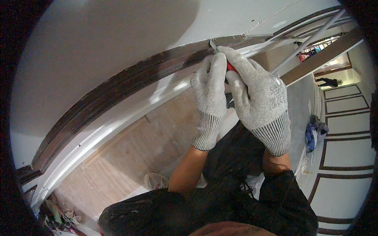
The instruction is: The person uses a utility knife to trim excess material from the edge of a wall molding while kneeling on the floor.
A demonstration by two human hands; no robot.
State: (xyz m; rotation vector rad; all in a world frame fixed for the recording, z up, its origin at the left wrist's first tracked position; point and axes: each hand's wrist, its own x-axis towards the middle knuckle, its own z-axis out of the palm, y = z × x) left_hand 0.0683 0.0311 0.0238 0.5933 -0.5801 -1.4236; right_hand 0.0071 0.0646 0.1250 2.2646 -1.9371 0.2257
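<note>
Right hand [262,88] curled round the red tool [231,67], left hand [210,88] bunched alongside, its grip unclear; blade [213,45] at the dark trim's [118,87] far edge. I'd press lightly, fingers behind!

left hand [208,88]: gloved, half-curled | right hand [263,94]: gloved, closed in a pinch | forearms [188,171]: extended forward

Floor, dusty, pale brown, wood-toned with visible seams [118,157], left of centre to lower left; grey stretch [295,104], right of centre. Thereon: one light-coloured shoe [154,181], lower centre-left; mixed pinkish, green and dark clutter [63,216], lower-left corner; crumpled blue-and-dark bundle [312,135], right.
</note>
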